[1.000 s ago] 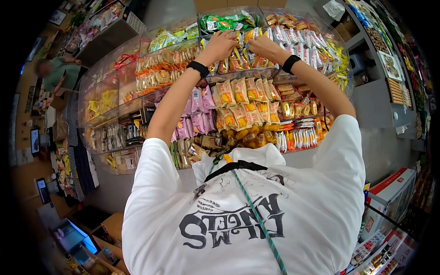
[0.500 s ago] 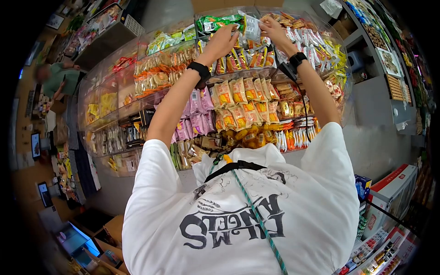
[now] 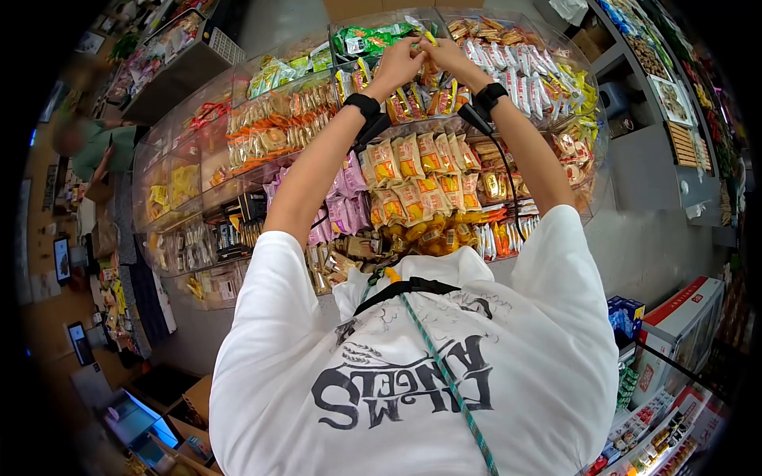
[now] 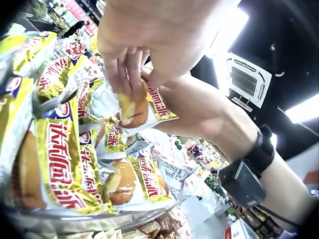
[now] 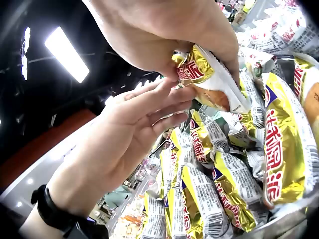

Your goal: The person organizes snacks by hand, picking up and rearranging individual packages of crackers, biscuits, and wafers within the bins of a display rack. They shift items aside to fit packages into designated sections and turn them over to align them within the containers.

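Handling one yellow-and-white packet (image 5: 197, 69) in midair, just above matching packets (image 5: 276, 149) in the clear bin (image 5: 284, 225). Clamped on it with the right hand (image 5: 164, 35), thumb on one side, fingers round the other. Reaching to its lower edge with the left hand (image 5: 119, 129), fingers nearly straight, slightly apart, not curled round it. Probably at an adjust-or-turn step; hard to be sure with fingertips overlapping. Next, calls for a light right-hand pinch, clearing the left fingers, and squaring it up before any release.
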Demonstrator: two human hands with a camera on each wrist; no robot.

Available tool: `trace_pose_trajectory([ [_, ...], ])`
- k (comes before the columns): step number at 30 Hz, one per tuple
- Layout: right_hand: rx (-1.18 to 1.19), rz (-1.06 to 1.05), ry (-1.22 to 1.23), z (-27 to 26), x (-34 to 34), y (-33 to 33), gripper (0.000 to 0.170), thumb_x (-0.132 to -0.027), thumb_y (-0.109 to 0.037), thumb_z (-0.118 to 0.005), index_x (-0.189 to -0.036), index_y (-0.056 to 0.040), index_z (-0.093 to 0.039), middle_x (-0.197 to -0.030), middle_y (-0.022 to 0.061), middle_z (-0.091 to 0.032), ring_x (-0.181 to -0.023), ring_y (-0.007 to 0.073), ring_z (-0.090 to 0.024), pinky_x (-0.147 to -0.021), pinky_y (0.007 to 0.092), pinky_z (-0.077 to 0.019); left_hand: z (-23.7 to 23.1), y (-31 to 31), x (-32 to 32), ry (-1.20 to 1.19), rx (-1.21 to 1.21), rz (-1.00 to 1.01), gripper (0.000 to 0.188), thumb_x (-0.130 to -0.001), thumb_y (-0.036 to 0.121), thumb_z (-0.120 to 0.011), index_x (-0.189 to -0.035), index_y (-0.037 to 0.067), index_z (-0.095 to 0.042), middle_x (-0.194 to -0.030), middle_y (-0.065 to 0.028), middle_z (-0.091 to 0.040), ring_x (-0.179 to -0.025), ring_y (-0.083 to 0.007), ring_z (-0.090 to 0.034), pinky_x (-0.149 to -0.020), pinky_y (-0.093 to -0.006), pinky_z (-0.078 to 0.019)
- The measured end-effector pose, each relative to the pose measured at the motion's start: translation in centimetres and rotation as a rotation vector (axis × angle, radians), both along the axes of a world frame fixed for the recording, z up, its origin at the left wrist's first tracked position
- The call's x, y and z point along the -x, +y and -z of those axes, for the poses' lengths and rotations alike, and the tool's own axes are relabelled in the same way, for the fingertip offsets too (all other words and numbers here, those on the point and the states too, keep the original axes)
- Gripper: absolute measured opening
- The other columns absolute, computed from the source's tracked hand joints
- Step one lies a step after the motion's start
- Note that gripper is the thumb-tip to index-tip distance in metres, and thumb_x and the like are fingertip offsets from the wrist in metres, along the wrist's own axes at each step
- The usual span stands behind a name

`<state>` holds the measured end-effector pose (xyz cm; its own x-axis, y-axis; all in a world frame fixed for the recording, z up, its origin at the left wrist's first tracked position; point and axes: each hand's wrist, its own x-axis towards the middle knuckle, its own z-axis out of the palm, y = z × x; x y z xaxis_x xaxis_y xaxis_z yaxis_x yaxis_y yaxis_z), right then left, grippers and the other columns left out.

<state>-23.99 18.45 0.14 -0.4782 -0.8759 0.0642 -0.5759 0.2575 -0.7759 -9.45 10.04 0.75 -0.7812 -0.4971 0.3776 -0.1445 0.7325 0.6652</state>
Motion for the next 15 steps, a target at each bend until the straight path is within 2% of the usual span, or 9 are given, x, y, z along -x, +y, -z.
trace_pose_trajectory([
  [1, 0.084, 0.118, -0.054, 0.1, 0.1, 0.2, 0.058, -0.098, -0.050, -0.049, -0.087, 0.0045, -0.065, -0.064, 0.0127, -0.059, -0.055, 0.0252, -0.056, -0.056, 0.0450, -0.0434, 0.1, -0.1, -0.1, 0.110, 0.004, 0.072, 0.025, -0.093, 0.021, -0.060, -0.107, 0.001, -0.061, -0.091, -0.0164, -0.070, -0.082, -0.0294, -0.069, -0.073, -0.0405, -0.0562],
  [2, 0.083, 0.116, -0.055, 0.3, 0.0, 0.1, 0.058, -0.098, -0.050, -0.049, -0.087, 0.0045, -0.065, -0.064, 0.0127, -0.059, -0.055, 0.0252, -0.056, -0.056, 0.0450, -0.0434, 0.2, -0.3, -0.4, 0.108, 0.004, 0.070, 0.025, -0.093, 0.021, -0.060, -0.107, 0.001, -0.061, -0.091, -0.0164, -0.070, -0.082, -0.0294, -0.069, -0.073, -0.0405, -0.0562],
  [5, 0.131, 0.367, 0.164, 0.8, -0.2, -0.1, 0.045, -0.093, -0.040, -0.056, -0.093, 0.0047, -0.062, -0.080, 0.0196, -0.065, -0.073, 0.0308, -0.063, -0.064, 0.0440, -0.0470, 2.0, -1.5, -1.1, -0.082, 0.745, 0.080, 0.027, -0.086, 0.011, -0.059, -0.111, 0.000, -0.060, -0.098, -0.0168, -0.069, -0.110, -0.0341, -0.059, -0.103, -0.0525, -0.0402],
  [6, 0.226, 0.430, 0.289, 1.3, -0.5, -0.5, 0.044, -0.093, -0.038, -0.053, -0.094, 0.0052, -0.063, -0.089, 0.0258, -0.066, -0.083, 0.0414, -0.065, -0.069, 0.0517, -0.0497, 2.1, -1.8, -1.5, -0.187, 0.722, 0.158, 0.028, -0.081, 0.011, -0.062, -0.108, 0.003, -0.061, -0.102, -0.0139, -0.069, -0.121, -0.0336, -0.052, -0.111, -0.0562, -0.0285],
  [9, 0.134, 0.423, 0.257, -0.4, -2.8, 0.0, 0.044, -0.091, -0.037, -0.055, -0.093, 0.0058, -0.063, -0.090, 0.0272, -0.067, -0.086, 0.0440, -0.065, -0.075, 0.0530, -0.0510, 0.8, -1.9, -3.6, -0.327, 0.841, 0.160, 0.023, -0.079, 0.010, -0.064, -0.101, 0.005, -0.064, -0.103, -0.0114, -0.069, -0.121, -0.0332, -0.053, -0.111, -0.0554, -0.0298],
  [11, 0.086, 0.412, 0.351, 0.5, -3.2, -0.3, 0.039, -0.089, -0.033, -0.058, -0.094, 0.0057, -0.063, -0.089, 0.0273, -0.067, -0.081, 0.0446, -0.066, -0.072, 0.0534, -0.0520, 1.0, -2.1, -3.7, -0.329, 0.854, 0.148, 0.019, -0.077, 0.008, -0.064, -0.096, 0.006, -0.067, -0.102, -0.0094, -0.069, -0.121, -0.0323, -0.053, -0.112, -0.0550, -0.0290],
  [13, 0.102, 0.414, 0.448, 1.8, -3.1, -0.9, 0.033, -0.087, -0.028, -0.061, -0.091, 0.0052, -0.064, -0.086, 0.0278, -0.068, -0.076, 0.0453, -0.066, -0.067, 0.0523, -0.0532, 0.8, -2.0, -4.1, -0.282, 0.828, 0.117, 0.022, -0.082, 0.006, -0.059, -0.102, 0.009, -0.069, -0.104, -0.0087, -0.069, -0.119, -0.0323, -0.053, -0.112, -0.0512, -0.0302],
  [14, 0.104, 0.322, 0.447, 2.4, -2.9, -1.1, 0.030, -0.086, -0.025, -0.064, -0.085, 0.0048, -0.066, -0.082, 0.0285, -0.067, -0.074, 0.0446, -0.066, -0.063, 0.0508, -0.0539, 0.6, -1.9, -4.0, -0.337, 0.819, 0.135, 0.024, -0.082, 0.005, -0.059, -0.103, 0.009, -0.070, -0.105, -0.0091, -0.070, -0.122, -0.0331, -0.052, -0.111, -0.0513, -0.0313],
  [15, 0.103, 0.318, 0.447, 2.9, -2.8, -1.5, 0.030, -0.086, -0.025, -0.064, -0.085, 0.0048, -0.066, -0.082, 0.0285, -0.067, -0.074, 0.0446, -0.066, -0.063, 0.0508, -0.0539, 0.7, -2.0, -4.0, -0.339, 0.817, 0.132, 0.024, -0.082, 0.005, -0.059, -0.103, 0.009, -0.070, -0.105, -0.0091, -0.070, -0.122, -0.0331, -0.052, -0.111, -0.0513, -0.0313],
])
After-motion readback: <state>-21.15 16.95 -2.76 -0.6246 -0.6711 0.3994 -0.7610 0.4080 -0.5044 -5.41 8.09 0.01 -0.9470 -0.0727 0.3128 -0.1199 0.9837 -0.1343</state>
